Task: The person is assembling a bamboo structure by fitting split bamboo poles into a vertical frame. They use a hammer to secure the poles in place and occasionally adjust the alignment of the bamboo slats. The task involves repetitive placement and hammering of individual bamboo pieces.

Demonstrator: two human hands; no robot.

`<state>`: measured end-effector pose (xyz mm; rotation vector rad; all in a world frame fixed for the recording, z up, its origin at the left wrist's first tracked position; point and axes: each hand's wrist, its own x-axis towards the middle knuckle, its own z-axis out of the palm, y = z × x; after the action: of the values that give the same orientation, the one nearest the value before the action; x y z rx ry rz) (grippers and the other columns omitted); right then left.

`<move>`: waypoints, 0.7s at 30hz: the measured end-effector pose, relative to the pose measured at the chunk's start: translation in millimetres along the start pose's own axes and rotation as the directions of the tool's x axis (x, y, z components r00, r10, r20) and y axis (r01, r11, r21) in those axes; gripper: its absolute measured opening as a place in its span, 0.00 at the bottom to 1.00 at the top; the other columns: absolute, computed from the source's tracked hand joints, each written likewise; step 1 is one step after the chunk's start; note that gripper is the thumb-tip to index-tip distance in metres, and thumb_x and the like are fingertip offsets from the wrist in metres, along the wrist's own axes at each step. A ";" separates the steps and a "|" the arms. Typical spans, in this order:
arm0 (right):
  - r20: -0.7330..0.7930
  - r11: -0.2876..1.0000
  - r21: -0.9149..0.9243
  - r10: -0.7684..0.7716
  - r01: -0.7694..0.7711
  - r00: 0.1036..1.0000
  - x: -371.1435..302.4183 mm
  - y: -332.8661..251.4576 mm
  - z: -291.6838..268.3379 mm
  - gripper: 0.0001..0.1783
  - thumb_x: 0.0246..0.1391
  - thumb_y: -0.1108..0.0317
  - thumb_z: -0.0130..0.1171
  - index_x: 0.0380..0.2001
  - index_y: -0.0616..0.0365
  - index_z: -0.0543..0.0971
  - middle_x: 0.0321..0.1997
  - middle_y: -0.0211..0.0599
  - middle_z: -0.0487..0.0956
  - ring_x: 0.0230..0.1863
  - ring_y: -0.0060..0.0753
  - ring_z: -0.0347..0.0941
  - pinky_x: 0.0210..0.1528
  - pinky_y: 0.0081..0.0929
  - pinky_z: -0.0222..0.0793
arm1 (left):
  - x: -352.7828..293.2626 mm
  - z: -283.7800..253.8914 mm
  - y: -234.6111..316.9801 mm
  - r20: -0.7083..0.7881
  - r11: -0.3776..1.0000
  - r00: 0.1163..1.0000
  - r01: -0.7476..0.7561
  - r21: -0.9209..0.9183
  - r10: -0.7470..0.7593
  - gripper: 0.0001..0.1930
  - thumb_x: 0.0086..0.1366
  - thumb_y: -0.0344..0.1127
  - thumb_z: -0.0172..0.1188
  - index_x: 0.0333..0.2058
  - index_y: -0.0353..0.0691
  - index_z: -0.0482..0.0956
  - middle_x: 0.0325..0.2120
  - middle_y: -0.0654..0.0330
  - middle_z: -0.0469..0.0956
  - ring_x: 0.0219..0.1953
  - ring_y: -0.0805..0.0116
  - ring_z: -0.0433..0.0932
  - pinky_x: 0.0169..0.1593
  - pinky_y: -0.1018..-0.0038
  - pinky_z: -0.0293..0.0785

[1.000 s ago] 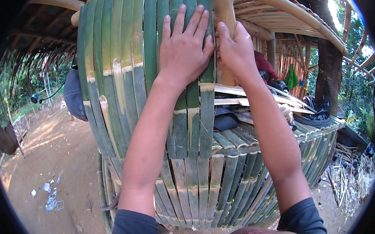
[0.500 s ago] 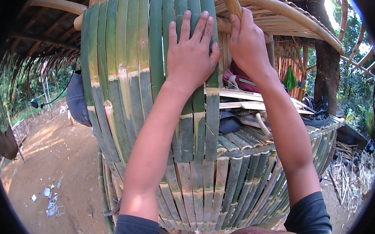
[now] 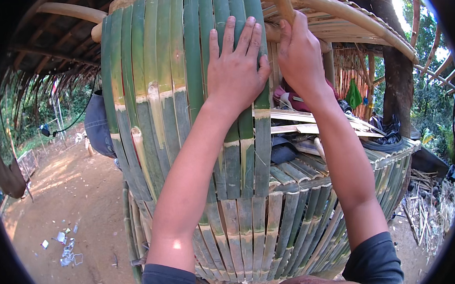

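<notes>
My left hand [image 3: 237, 65] lies flat on the upright green bamboo slats [image 3: 160, 58], fingers spread and pointing up. Under its palm are the slats near the right edge of the panel. My right hand [image 3: 302, 57] is raised just to the right of that edge. Its fingers are wrapped round a tan wooden handle [image 3: 282, 5], which runs up and out of the picture, so its far end is hidden. Below both hands, more bamboo slats [image 3: 264, 226] form a curved lower wall.
Right of the panel, split bamboo strips [image 3: 303, 123] and dark cloth lie on a bamboo shelf [image 3: 300, 172]. A curved pole [image 3: 354, 14] arches overhead. A blue-grey cloth [image 3: 98, 125] hangs at the left, above dirt ground [image 3: 62, 200] with scattered litter. A tree trunk [image 3: 397, 84] stands behind.
The view has shifted slightly, so the scene sits a little lower and further right. My left hand keeps its place on the slats; my right still grips the handle.
</notes>
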<state>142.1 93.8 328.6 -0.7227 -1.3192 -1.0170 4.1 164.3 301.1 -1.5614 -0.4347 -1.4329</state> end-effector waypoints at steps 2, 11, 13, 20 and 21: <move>0.070 0.997 -0.057 0.054 -0.050 0.996 -0.7 7.2 2.1 0.14 0.72 0.66 0.48 0.51 0.65 0.66 0.38 0.68 0.80 0.41 0.77 0.76 0.41 0.64 0.72 | 0.9 1.2 1.8 0.002 1.000 1.000 0.001 0.005 -0.001 0.31 0.71 0.45 0.51 0.70 0.42 0.67 0.72 0.59 0.63 0.75 0.49 0.58 0.74 0.43 0.51; -0.059 0.997 -0.026 -0.069 0.067 0.996 -0.1 6.3 0.4 0.12 0.72 0.65 0.48 0.49 0.64 0.67 0.35 0.67 0.80 0.40 0.77 0.76 0.40 0.64 0.72 | -0.3 1.3 1.5 -0.006 1.000 1.000 -0.001 0.017 0.001 0.31 0.71 0.45 0.51 0.70 0.42 0.67 0.72 0.60 0.64 0.74 0.49 0.58 0.74 0.44 0.51; -0.012 0.998 -0.052 -0.038 0.038 0.999 -0.7 9.5 1.5 0.12 0.72 0.65 0.49 0.49 0.64 0.67 0.34 0.67 0.80 0.39 0.77 0.76 0.39 0.64 0.72 | 1.1 0.8 1.7 -0.002 1.000 1.000 -0.004 0.027 0.004 0.31 0.71 0.45 0.52 0.70 0.43 0.67 0.72 0.60 0.64 0.74 0.49 0.59 0.74 0.44 0.51; -0.061 0.998 -0.025 -0.054 0.052 0.997 7.3 -5.2 -11.6 0.12 0.72 0.65 0.49 0.49 0.63 0.68 0.34 0.66 0.80 0.39 0.78 0.76 0.38 0.63 0.70 | -0.5 -0.2 1.8 0.005 1.000 1.000 -0.004 0.030 0.004 0.31 0.71 0.45 0.51 0.70 0.43 0.66 0.72 0.60 0.64 0.74 0.49 0.59 0.74 0.45 0.51; -0.106 0.996 -0.014 -0.089 0.088 0.990 9.3 -6.6 -13.2 0.12 0.73 0.65 0.49 0.50 0.62 0.69 0.34 0.66 0.80 0.40 0.78 0.75 0.37 0.63 0.70 | -0.2 -0.2 2.1 0.004 1.000 1.000 -0.004 0.029 0.003 0.31 0.71 0.45 0.51 0.71 0.43 0.66 0.72 0.60 0.64 0.74 0.49 0.59 0.74 0.45 0.52</move>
<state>141.4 77.6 335.0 -0.6126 -1.2633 -1.1183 5.5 163.2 300.0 -1.5416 -0.4529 -1.4152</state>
